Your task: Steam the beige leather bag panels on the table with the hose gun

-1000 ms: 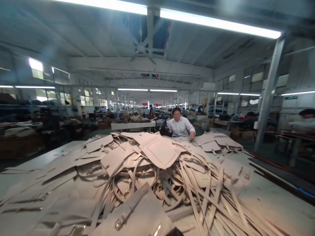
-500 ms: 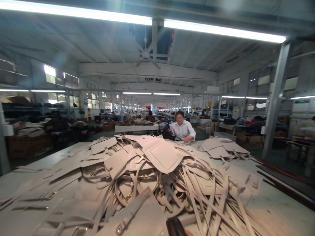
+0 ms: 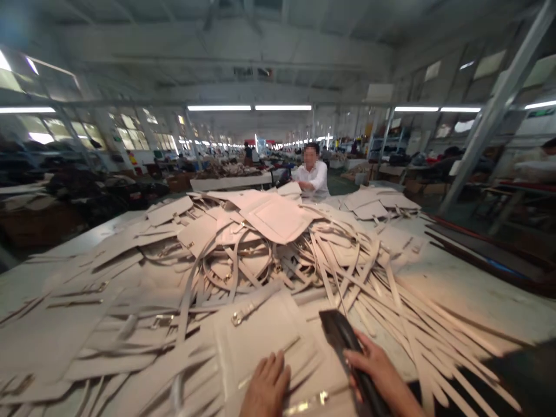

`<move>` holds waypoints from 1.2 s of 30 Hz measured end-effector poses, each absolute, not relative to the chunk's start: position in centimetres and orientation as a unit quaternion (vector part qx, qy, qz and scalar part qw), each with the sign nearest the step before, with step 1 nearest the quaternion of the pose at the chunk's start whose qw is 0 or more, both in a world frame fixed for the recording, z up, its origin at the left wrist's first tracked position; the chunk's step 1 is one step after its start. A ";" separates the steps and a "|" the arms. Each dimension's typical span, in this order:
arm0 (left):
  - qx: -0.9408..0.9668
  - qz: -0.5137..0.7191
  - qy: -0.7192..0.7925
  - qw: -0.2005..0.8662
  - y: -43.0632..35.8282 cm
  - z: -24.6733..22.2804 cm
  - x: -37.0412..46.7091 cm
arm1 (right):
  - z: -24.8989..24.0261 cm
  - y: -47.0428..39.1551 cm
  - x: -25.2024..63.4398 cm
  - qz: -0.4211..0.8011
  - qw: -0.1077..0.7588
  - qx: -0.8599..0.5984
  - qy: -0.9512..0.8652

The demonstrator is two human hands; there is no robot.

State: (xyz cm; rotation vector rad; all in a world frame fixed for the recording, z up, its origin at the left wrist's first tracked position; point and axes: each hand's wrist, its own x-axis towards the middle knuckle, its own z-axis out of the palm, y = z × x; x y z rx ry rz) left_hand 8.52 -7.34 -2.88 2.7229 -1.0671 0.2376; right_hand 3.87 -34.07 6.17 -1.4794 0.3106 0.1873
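In the head view, my right hand (image 3: 382, 370) is wrapped around a black hand-held tool (image 3: 347, 341) with a long body and a broad, blunt nose; its exact kind I cannot make out. The nose points up and left over a beige leather-like panel (image 3: 264, 313). That panel carries a strap with a metal buckle (image 3: 238, 317). My left hand (image 3: 267, 385) lies flat on the beige pieces left of the tool, fingers stretched forward, holding nothing.
A large pile of beige panels and straps (image 3: 278, 214) covers much of the pale table (image 3: 452, 278). Long straps (image 3: 412, 330) fan out to the right. A person in a white shirt (image 3: 317, 176) is behind the pile. Dark strips (image 3: 490, 260) lie along the right edge.
The view has tilted down, so the pile sits higher in the picture. Both hands now show. More of the black tool has come into sight, and the white-shirted person's arm has shifted.
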 end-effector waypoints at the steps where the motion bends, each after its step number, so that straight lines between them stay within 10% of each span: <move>1: 0.919 0.085 -0.374 0.095 -7.4 -3.3 8.1 | 6.2 -34.8 3.1 0.084 0.732 -0.659 0.155; 21: 0.959 0.050 -0.214 0.178 -0.3 4.3 6.1 | 7.0 -29.6 5.6 0.209 0.671 -0.710 0.052; 27: 0.975 0.070 -0.161 0.134 5.5 2.1 6.2 | 9.1 -25.4 0.8 0.414 0.666 -0.619 -0.037; 36: 0.968 0.093 -0.153 0.175 5.2 1.4 6.0 | 9.1 -19.7 -0.4 0.376 0.530 -0.746 -0.148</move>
